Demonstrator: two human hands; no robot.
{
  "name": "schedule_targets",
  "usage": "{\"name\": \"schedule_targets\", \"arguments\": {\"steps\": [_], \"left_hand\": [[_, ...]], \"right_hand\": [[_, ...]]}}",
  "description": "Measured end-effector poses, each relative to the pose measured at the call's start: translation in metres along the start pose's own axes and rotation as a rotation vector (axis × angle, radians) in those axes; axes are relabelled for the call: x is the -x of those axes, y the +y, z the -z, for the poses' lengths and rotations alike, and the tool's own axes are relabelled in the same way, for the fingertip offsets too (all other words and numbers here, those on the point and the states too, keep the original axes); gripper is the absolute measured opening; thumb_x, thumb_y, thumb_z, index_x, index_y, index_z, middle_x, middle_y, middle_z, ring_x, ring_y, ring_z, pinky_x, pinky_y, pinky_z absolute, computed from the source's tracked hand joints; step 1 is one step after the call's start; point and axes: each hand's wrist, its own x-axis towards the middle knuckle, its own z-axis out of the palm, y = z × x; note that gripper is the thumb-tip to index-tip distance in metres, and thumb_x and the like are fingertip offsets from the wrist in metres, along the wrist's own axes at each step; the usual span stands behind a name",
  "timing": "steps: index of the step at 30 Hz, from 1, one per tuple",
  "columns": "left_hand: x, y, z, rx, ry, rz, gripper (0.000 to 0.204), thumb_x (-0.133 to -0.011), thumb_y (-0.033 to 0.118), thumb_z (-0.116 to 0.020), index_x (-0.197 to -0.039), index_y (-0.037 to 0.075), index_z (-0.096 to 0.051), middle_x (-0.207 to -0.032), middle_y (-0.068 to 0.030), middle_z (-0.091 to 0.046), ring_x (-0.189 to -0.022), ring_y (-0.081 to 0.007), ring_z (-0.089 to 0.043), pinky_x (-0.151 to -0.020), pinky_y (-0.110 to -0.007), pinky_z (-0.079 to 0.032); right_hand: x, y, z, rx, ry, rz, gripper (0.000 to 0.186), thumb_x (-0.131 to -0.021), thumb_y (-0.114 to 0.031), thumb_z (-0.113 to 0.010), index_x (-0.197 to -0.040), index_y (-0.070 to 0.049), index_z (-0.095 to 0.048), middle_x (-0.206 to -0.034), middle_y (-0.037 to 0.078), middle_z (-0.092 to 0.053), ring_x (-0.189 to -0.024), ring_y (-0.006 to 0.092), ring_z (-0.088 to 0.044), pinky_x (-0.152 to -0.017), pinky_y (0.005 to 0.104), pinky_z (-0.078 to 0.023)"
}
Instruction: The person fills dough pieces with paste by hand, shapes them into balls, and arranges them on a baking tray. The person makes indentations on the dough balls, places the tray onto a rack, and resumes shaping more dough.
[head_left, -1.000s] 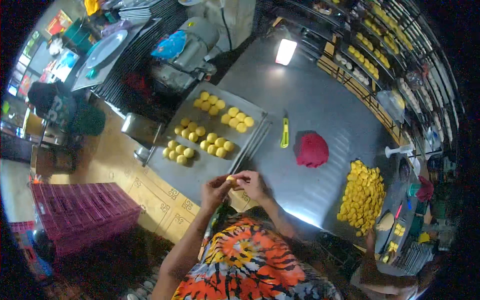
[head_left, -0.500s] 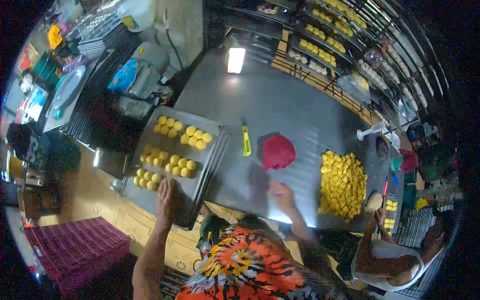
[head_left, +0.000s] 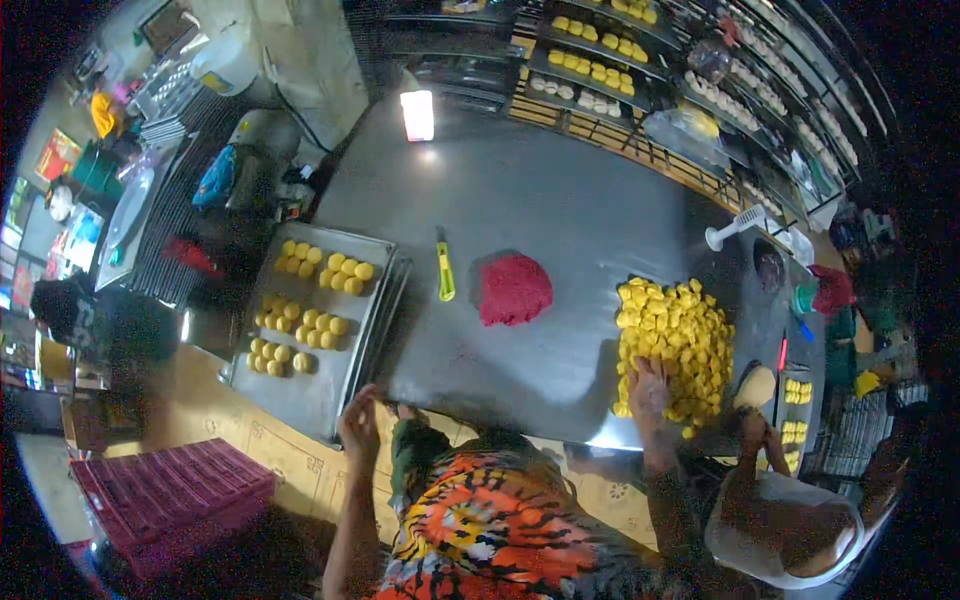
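Note:
My right hand point(head_left: 650, 392) reaches onto a heap of small yellow dough pieces point(head_left: 675, 330), its fingers spread over the near left part. Whether a piece lies under the fingertips is hidden. Off the near right corner of a metal tray point(head_left: 335, 395) is my left hand point(head_left: 360, 428), fingers loosely bent and apart, with nothing visible in it. Yellow dough balls point(head_left: 320, 330) sit on that tray in several clusters, and one ball point(head_left: 303, 362) stands slightly apart in the nearest row. A dark red dough mound point(head_left: 514, 289) rests mid-table, right of a yellow-handled cutter knife point(head_left: 445, 272).
A bright lamp point(head_left: 418, 116) shines at the table's far end. Racks with filled trays point(head_left: 590, 72) line the far right side. A co-worker point(head_left: 785, 520) handles pale dough point(head_left: 756, 386) at the right. Maroon crates point(head_left: 175, 490) stand at lower left; a white brush-like tool point(head_left: 735, 228) lies far right.
My left hand has drawn back from the dough balls to beyond the tray's near edge. My right hand has moved right, onto the yellow heap. The whole view has shifted, moving the table leftward.

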Motion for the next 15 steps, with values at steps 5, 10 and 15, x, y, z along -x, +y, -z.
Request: {"name": "schedule_targets", "arguments": {"steps": [5,10,15], "left_hand": [[-0.001,0.051,-0.054,-0.261,-0.254,0.074,0.022,-0.098,0.008,-0.054,-0.113,-0.002,-0.066,-0.106,-0.013,-0.069,-0.093,-0.0166,-0.066,-0.086,-0.028,-0.052],[-0.034,0.025,-0.07,0.081,-0.424,0.225,0.025,-0.098,0.011,-0.053,-0.116,-0.001,-0.064,-0.112,-0.0108,-0.067,-0.095,-0.0183,-0.064,-0.082,-0.029,-0.052],[-0.049,0.031,-0.129,0.119,-0.856,0.217,0.025,-0.094,0.009,-0.06,-0.116,-0.002,-0.064,-0.113,-0.0106,-0.068,-0.096,-0.0186,-0.064,-0.082,-0.03,-0.052]], "right_hand": [[0.004,0.01,-0.004,0.145,-0.106,-0.128,0.03,-0.083,-0.024,-0.065,-0.108,-0.006,-0.064,-0.109,0.018,-0.063,-0.104,0.038,-0.057,-0.091,0.0483,-0.046],[-0.028,-0.04,-0.01,0.055,-0.209,-0.429,0.012,-0.09,-0.011,-0.064,-0.101,-0.004,-0.064,-0.092,0.014,-0.069,-0.083,0.0274,-0.067,-0.079,0.0339,-0.054],[-0.038,-0.192,-0.034,-0.985,-0.264,-0.486,0.014,-0.087,0.003,-0.066,-0.101,-0.002,-0.065,-0.095,0.007,-0.068,-0.088,0.0141,-0.065,-0.08,0.0284,-0.054]]}}
